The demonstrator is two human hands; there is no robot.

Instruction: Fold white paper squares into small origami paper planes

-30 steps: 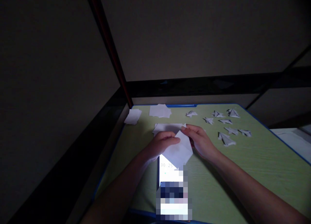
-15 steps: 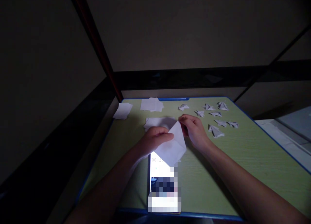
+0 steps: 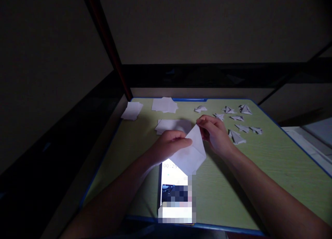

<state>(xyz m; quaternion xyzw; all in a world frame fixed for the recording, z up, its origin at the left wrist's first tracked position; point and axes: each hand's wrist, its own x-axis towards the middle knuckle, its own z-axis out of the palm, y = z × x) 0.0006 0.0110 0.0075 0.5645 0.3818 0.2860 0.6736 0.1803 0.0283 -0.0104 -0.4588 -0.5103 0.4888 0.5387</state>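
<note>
At the frame's centre, a creased white paper sheet (image 3: 191,154) lies between the left hand (image 3: 171,145), thumb pressed on it, and the right hand (image 3: 214,132) (fingers curled, pinching its top corner).

A lit phone (image 3: 174,178) (partly pixelated) lies on the green, blue-edged table (image 3: 220,197).

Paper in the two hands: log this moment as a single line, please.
left hand: pinches paper | right hand: at its top corner | phone: lit, below paper
</note>
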